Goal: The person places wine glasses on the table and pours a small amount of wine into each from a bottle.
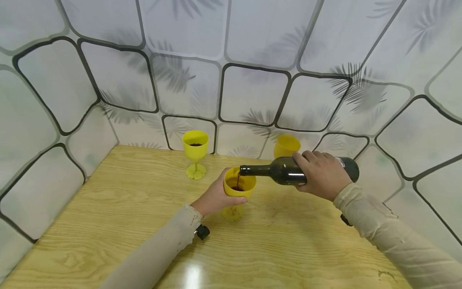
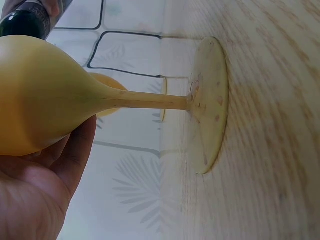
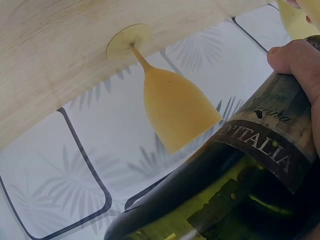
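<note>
In the head view my left hand [image 1: 217, 195] grips the bowl of a yellow wine goblet [image 1: 231, 193], its foot on the table. The left wrist view has that goblet [image 2: 45, 95] standing upright, its stem and round foot in sight. My right hand [image 1: 321, 173] holds a dark green wine bottle [image 1: 285, 170], tipped nearly level with its mouth over the goblet's rim. A thin dark red stream runs from the mouth into the goblet, where dark liquid lies at the bottom. The label on the bottle [image 3: 215, 195] reads "D'ITALIA" in the right wrist view.
Near the wall, a second yellow goblet [image 1: 195, 150] stands upright with dark liquid in it. Behind the bottle is a third yellow goblet [image 1: 286, 145], partly hidden in the head view. A patterned wall covering [image 1: 191, 88] borders the wooden table [image 1: 119, 208].
</note>
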Available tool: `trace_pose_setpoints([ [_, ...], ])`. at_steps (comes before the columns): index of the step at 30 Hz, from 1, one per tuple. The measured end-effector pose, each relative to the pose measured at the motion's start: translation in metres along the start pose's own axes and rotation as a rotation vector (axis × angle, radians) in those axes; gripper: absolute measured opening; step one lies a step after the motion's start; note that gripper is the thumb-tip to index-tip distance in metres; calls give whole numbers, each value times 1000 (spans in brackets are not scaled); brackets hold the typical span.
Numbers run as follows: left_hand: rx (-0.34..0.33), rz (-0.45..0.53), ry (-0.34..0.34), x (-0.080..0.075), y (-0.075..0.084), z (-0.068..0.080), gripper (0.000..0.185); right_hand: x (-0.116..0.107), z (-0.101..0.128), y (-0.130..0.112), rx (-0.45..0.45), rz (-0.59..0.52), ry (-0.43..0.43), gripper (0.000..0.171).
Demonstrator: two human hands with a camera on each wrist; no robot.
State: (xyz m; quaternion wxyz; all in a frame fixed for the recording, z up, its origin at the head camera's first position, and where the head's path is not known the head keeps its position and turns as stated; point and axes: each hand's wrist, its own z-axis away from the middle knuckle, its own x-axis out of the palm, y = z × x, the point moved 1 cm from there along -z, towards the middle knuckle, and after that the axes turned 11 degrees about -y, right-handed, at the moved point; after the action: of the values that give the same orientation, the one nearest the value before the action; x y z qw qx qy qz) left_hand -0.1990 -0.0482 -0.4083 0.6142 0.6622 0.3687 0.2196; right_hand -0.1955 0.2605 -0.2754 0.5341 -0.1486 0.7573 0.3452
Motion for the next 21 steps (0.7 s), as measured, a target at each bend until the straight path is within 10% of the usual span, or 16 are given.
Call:
trace_pose_setpoints([
  [21, 0, -7, 3, 0, -1, 0, 81, -6, -1, -1, -9, 2, 12, 73],
])
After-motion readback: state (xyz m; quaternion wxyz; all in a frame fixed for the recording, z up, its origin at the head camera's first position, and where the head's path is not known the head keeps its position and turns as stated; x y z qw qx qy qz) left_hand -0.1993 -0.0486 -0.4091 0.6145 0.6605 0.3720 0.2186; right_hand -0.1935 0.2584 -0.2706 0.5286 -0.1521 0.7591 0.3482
